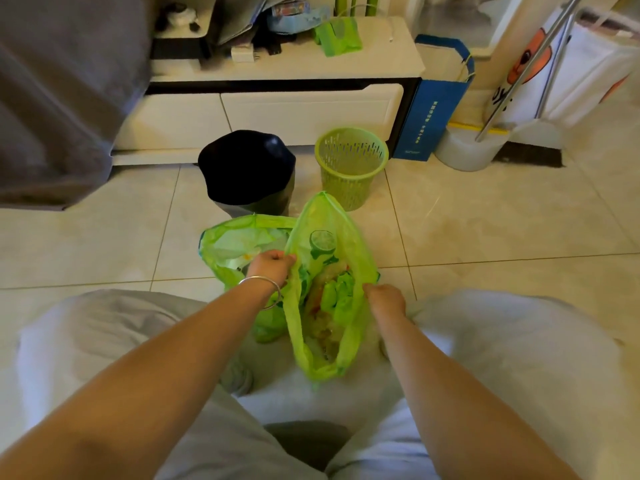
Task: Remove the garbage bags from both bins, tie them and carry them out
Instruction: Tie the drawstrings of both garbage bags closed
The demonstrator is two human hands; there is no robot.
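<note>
Two green garbage bags stand on the tiled floor in front of my knees. The nearer bag (329, 271) is held wide open and holds food scraps and green wrappers. My left hand (270, 266), with a silver bangle on the wrist, grips its left rim. My right hand (386, 301) grips its right rim. The second bag (235, 247) sits open just behind my left hand. Further back stand a grey bin with a dark liner (247, 168) and a bare green lattice bin (349, 164).
A white low cabinet (277, 112) with clutter on top runs along the back. A blue paper bag (433, 109), a mop bucket (464, 150) with a metal pole and a white printed bag (554, 71) stand at the right. Grey fabric (59, 98) hangs at the left.
</note>
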